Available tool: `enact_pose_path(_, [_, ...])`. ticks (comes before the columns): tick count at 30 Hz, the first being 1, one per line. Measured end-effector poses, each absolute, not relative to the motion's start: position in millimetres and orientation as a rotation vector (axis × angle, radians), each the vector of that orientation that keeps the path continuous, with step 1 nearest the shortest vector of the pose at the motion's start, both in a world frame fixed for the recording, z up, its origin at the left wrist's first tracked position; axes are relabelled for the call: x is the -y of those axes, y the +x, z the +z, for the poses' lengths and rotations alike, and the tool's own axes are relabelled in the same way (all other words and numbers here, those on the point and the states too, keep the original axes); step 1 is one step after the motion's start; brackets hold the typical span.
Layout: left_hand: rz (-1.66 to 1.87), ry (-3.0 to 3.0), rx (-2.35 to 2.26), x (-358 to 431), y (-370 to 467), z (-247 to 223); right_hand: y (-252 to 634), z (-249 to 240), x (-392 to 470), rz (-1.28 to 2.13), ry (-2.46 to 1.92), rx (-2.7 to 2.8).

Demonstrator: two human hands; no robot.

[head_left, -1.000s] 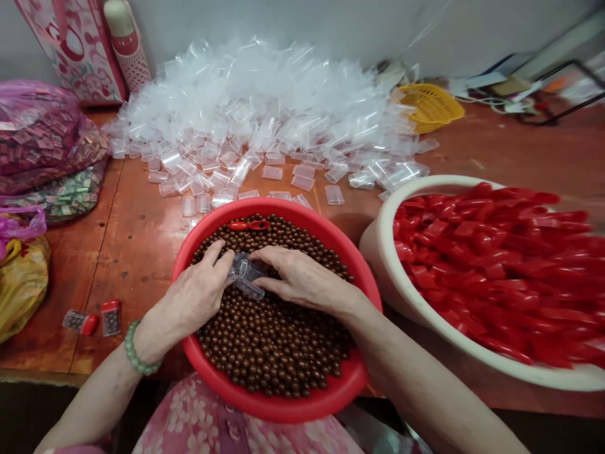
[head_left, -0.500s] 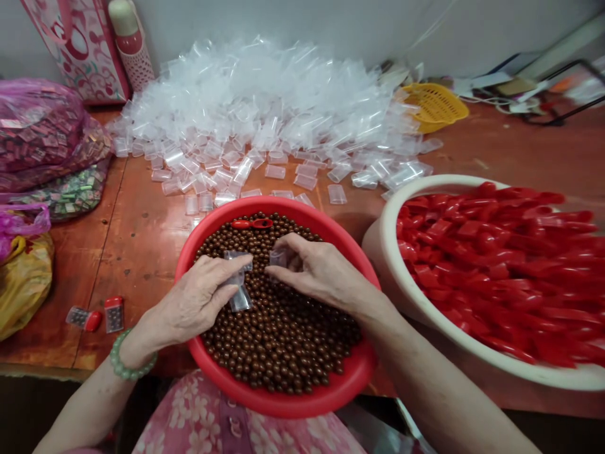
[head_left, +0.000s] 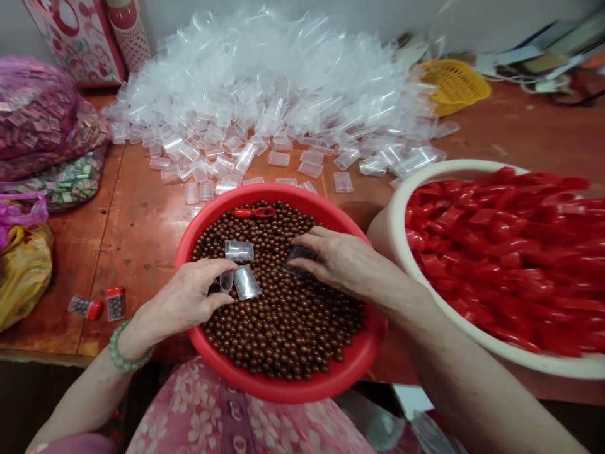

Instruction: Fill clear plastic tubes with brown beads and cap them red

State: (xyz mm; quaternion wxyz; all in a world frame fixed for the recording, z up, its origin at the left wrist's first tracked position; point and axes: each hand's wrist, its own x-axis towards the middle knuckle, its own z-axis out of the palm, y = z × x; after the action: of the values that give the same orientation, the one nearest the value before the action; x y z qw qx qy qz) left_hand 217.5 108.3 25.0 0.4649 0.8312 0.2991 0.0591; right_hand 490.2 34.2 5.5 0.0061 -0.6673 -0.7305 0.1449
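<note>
My left hand (head_left: 189, 290) is over the left part of a red basin (head_left: 352, 378) of brown beads (head_left: 283, 334). Its thumb and forefinger close around a small clear plastic case (head_left: 226, 282), whose open end faces up. Two more clear cases, one farther back (head_left: 239, 250) and one beside the fingertips (head_left: 247, 282), lie on the beads. My right hand (head_left: 338, 261) grips another clear case (head_left: 299, 257) low against the beads, its fingers partly covering it. A small red scoop (head_left: 254, 213) rests on the beads at the back of the basin.
A large heap of clear cases (head_left: 283, 88) lies behind the basin. At right stands a white tub (head_left: 397, 221) of red plastic caps (head_left: 496, 265). Two filled red-capped cases (head_left: 115, 304) lie at left, near plastic bags (head_left: 42, 126). A yellow basket (head_left: 456, 85) sits behind.
My left hand has let go of two clear cases, which now lie on the beads, and keeps one. My right hand has moved right and down to the beads with its case. The view has shifted slightly.
</note>
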Motion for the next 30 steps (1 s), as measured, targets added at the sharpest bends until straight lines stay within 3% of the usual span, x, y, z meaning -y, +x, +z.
enact_pose_path(13, [0.098,2.256,-0.671,-101.5,224.9,21.4,478.9,15.1,-23.4,0.234,-1.938,2.738])
enact_pose_path(19, [-0.064,2.657,-0.526,-92.4,227.1,31.9,467.8,23.3,-31.8,0.098,-1.819,2.891])
enact_pose_path(25, [-0.529,3.025,-0.379,-77.0,240.4,55.6,455.6,19.6,-29.5,0.208,-1.74,3.021])
enact_pose_path(30, [-0.364,2.982,-0.201,-81.8,249.2,36.5,457.4,10.5,-26.6,0.537,-1.573,2.989])
